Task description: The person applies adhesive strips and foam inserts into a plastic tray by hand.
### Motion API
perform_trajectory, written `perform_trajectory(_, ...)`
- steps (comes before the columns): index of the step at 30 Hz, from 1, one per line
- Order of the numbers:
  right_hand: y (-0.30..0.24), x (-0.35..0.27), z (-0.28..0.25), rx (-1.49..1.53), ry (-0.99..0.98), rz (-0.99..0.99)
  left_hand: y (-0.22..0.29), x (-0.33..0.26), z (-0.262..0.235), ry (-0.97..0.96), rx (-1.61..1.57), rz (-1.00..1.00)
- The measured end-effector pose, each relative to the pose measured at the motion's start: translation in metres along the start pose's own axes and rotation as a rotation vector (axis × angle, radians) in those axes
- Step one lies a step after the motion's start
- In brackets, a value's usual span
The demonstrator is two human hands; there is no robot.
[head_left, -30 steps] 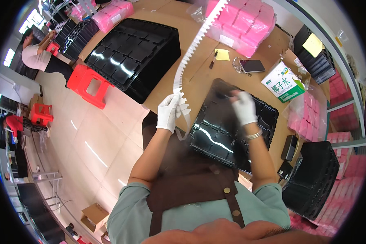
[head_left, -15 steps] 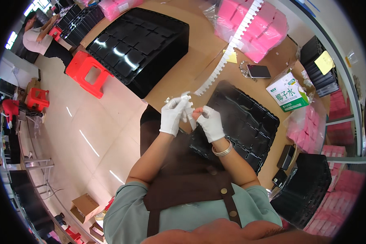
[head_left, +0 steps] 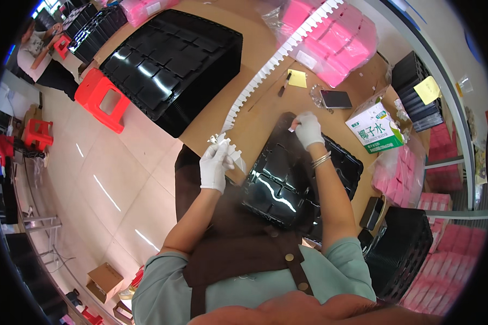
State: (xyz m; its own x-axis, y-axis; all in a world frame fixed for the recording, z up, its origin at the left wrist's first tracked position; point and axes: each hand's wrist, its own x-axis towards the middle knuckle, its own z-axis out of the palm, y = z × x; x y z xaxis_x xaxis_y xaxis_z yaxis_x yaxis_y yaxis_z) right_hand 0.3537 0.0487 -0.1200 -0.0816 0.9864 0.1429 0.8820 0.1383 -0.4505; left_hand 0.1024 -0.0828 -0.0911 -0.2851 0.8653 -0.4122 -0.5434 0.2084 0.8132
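One glossy tray stack (head_left: 173, 54) crowds your worktop's (head_left: 265, 119) left edge; one carton (head_left: 370, 131) stands near its right.
Your left hand (head_left: 214, 168) grips one strip (head_left: 265, 66); your right hand (head_left: 309, 131), I cannot tell.

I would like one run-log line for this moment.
Left hand: holds white toothed strip | Right hand: at black tray, contact unclear | Beyond tray: phone, yellow paper
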Motion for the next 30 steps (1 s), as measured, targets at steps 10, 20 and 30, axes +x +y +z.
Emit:
perform_trajectory(10,-0.019,0.018,-0.012,-0.302,-0.170,0.287,-0.001,-0.005,-0.003,-0.043,0.117,0.055)
perform_trajectory(20,-0.125,-0.107,0.010,0.940,-0.312,0.139,-0.009,-0.019,0.001,-0.069,0.086,0.108)
perform_trajectory(30,-0.124,-0.135,-0.018,0.851,-0.027,-0.033,-0.004,-0.005,0.000,-0.179,-0.243,-0.243)
